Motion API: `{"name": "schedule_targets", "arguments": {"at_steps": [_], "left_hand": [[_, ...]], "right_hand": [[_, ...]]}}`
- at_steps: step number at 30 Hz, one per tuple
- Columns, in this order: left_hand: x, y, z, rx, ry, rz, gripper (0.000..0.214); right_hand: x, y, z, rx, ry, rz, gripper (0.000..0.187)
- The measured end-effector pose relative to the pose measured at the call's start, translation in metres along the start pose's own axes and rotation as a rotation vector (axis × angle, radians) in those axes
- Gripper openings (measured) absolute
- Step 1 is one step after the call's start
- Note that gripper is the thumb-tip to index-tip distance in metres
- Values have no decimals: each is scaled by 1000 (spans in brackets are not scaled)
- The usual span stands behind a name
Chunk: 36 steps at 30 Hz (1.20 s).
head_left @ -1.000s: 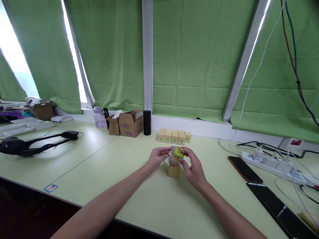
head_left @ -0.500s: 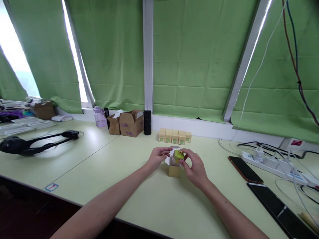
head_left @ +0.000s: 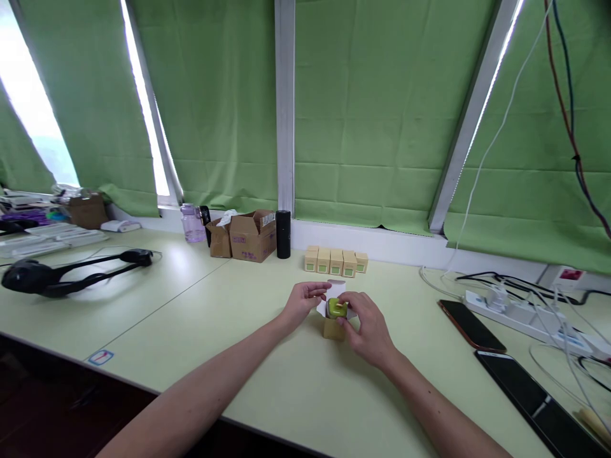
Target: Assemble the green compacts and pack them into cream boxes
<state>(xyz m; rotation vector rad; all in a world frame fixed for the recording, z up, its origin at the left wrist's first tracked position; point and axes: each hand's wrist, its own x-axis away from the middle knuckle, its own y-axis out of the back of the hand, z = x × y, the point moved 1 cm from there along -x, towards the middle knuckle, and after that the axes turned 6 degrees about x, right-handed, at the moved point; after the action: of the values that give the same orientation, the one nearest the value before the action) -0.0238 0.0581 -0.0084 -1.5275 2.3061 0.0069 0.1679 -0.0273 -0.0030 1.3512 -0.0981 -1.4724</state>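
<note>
A small tan cardboard box [head_left: 333, 329] stands on the table in front of me, its white-lined flaps [head_left: 337, 289] raised. Between the fingers and thumb of my right hand [head_left: 366, 326] is a small glossy green rounded case [head_left: 337, 308] with a little loop on it. The case sits at the box's mouth, its lower part hidden by the box. My left hand [head_left: 303, 303] is at the left side of the flaps, fingers and thumb curled against their edge.
Several small tan boxes [head_left: 336, 262] stand in a group behind. Farther left are a black cylinder [head_left: 283, 235], an opened brown carton [head_left: 252, 236] and a purple bottle [head_left: 192, 224]. Two dark phone-like devices [head_left: 471, 326] and a power strip [head_left: 525, 318] with cables lie right. A black strapped device [head_left: 76, 273] lies left.
My right hand has lowered the green case and shifted it slightly left, down into the box's mouth. My left hand has stayed at the flaps.
</note>
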Motion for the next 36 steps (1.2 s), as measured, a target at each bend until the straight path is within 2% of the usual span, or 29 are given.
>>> {"name": "schedule_targets", "arguments": {"at_steps": [5, 13, 20, 36], "left_hand": [[0, 0, 1, -10, -11, 1, 45], [0, 0, 1, -21, -6, -5, 45], [0, -1, 1, -12, 6, -9, 45], [0, -2, -1, 4, 10, -15, 43]], "right_hand": [[-2, -7, -4, 19, 2, -18, 13], [-4, -13, -7, -20, -86, -90, 16], [-4, -19, -13, -84, -189, -78, 17], [-5, -21, -13, -190, -224, -74, 19]]}}
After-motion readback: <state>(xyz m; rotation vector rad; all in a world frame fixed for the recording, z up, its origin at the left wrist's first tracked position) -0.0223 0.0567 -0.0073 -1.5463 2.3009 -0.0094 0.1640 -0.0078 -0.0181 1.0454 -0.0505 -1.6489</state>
